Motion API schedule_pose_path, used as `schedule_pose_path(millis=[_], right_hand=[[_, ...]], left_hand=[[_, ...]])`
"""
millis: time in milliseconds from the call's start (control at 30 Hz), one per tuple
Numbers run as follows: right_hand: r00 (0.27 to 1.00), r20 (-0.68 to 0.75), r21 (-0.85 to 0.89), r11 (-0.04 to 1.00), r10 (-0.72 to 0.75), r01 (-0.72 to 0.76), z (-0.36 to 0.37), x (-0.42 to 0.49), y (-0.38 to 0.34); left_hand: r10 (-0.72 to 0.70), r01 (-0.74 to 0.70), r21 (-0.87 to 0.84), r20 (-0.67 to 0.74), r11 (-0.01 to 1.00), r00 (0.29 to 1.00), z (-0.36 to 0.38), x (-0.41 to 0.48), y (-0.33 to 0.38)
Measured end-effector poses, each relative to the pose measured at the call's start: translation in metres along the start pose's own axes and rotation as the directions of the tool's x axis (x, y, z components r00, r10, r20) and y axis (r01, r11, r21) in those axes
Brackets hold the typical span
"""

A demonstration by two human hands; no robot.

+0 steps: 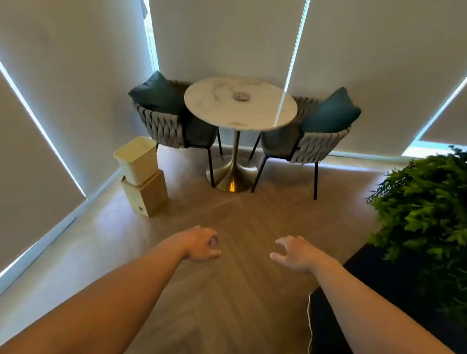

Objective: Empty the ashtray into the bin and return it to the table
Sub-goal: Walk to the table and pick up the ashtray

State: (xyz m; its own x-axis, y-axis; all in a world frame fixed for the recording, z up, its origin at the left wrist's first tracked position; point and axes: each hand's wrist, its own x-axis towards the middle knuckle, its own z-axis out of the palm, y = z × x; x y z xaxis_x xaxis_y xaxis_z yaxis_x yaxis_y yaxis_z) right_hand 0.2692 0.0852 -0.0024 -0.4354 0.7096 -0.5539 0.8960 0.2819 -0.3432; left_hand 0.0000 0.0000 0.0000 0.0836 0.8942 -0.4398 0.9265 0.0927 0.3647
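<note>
Looking down across the herringbone wood floor, I see the round marble table straight ahead on its gold pedestal, a woven chair with a teal cushion on each side of it and drawn blinds behind. A leafy plant crowds in from the right.

At the left of the table, just beside the left chair's front legs, stands the cream bin, open-topped and perched on a wooden box. From here I cannot see into it.

The ashtray sits near the middle of the tabletop, a touch toward the far edge. It is small and round, so it has no long axis to line up with. Something grey lies in it, but it is too small to tell what.

Both arms reach forward over bare floor, well short of the table. My left hand hangs with its fingers loosely curled, holding nothing; my right hand is spread wider, also holding nothing. The ashtray lies dead ahead between them, so I judge neither hand clearly nearer. With the bin on the left, I'd step in first.
</note>
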Motion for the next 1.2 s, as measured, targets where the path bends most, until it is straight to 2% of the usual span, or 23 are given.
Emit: schedule_pose_path(millis=[267,633,833,1200], right_hand=[[0.985,0.164,-0.007,0.998,0.060,-0.059,0.063,0.004,-0.002],[0.980,0.197,0.026,0.999,0.028,-0.034,0.093,0.043,0.004],[0.971,0.238,0.062,0.997,0.033,-0.049,0.079,0.092,0.019],[0.949,0.306,0.127,0.985,0.074,-0.118,-0.001,0.213,0.054]], left_hand=[[-0.073,0.078,-0.031,0.154,0.996,0.985,0.055,-0.012,-0.019],[-0.127,0.143,-0.060,0.219,0.988,0.967,0.069,0.017,-0.041],[-0.161,0.190,-0.092,0.260,0.977,0.952,0.057,0.063,-0.054],[-0.195,0.245,-0.145,0.295,0.959,0.936,-0.001,0.194,-0.050]])
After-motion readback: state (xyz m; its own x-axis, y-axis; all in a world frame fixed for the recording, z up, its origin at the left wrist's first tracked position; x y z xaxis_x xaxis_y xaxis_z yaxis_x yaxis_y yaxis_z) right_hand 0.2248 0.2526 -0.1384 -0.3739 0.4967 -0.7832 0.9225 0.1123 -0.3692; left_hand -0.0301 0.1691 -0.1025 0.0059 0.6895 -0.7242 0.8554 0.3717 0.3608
